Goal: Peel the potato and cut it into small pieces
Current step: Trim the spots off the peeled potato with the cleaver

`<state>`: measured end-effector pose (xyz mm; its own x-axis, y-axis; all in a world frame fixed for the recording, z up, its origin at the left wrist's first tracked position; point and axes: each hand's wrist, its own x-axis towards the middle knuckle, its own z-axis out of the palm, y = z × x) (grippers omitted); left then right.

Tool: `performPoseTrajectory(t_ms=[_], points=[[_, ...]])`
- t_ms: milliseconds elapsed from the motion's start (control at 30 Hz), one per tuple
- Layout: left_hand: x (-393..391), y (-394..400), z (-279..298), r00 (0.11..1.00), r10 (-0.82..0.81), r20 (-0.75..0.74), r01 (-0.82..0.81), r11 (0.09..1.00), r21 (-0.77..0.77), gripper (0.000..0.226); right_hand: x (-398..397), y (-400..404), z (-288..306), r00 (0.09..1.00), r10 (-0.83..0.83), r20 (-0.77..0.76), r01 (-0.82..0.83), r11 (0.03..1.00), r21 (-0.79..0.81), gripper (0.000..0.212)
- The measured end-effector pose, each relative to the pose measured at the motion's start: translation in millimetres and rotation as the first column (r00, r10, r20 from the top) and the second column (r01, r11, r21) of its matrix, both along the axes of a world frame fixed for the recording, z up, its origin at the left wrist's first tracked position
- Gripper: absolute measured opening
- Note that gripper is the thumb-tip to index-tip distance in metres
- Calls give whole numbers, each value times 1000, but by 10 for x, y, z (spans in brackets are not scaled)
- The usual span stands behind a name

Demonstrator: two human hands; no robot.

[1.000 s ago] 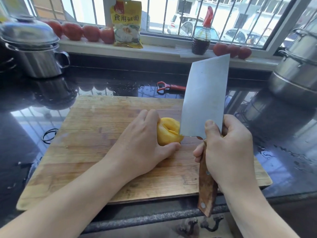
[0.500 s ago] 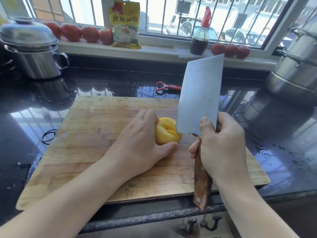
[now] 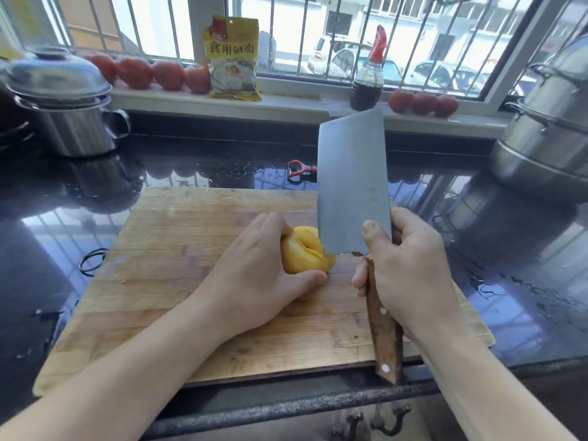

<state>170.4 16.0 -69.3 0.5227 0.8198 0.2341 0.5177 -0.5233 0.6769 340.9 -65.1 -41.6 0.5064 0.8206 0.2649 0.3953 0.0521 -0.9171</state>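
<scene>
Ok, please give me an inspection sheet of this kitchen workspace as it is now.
Surface: wooden cutting board on a wet black counter.
Job's things: peeled yellow potato whole on the board; cleaver blade at its right end.
Clutter: red peeler behind the board; black ring at its left.
Hands: left hand holds the potato; right hand grips the cleaver handle.
Cables: nothing seen.
Surroundings: tomatoes, yellow packet, dark bottle on the windowsill; lidded steel pot left, stacked steamer right.

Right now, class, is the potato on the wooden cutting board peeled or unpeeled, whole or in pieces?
Peeled and apparently whole: the yellow potato shows bare flesh without skin, no separate pieces lie on the wooden cutting board; the left hand hides part.
</scene>
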Motion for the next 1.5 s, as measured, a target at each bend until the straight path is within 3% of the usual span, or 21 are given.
performPoseTrajectory(t_ms=[367, 567, 933, 1167, 1400, 1500], points=[[-31, 72, -15, 998, 12, 65, -2, 988, -151, 53, -5, 67, 23, 1000, 16, 10, -15, 999, -46, 14], [-27, 59, -20, 998, 29, 56, -22, 991, -130, 51, -113, 125, 43, 999, -42, 5, 42, 999, -34, 14], [-39, 74, 9, 996, 27, 83, -12, 984, -177, 52, -16, 205, 29, 992, 9, 122, -8, 1000, -6, 13], [-51, 103, 14, 993, 13, 118, 17, 968, -250, 53, 88, 235, 115, 985, 160, 57, -156, 985, -70, 12], [-65, 134, 2, 991, 15, 135, 25, 958, -285, 53, 136, 289, 113, 984, 174, -22, -176, 979, -107, 14], [-55, 117, 16, 992, 24, 122, 9, 964, -264, 51, 130, 314, 99, 985, 162, 64, -157, 985, -76, 11]])
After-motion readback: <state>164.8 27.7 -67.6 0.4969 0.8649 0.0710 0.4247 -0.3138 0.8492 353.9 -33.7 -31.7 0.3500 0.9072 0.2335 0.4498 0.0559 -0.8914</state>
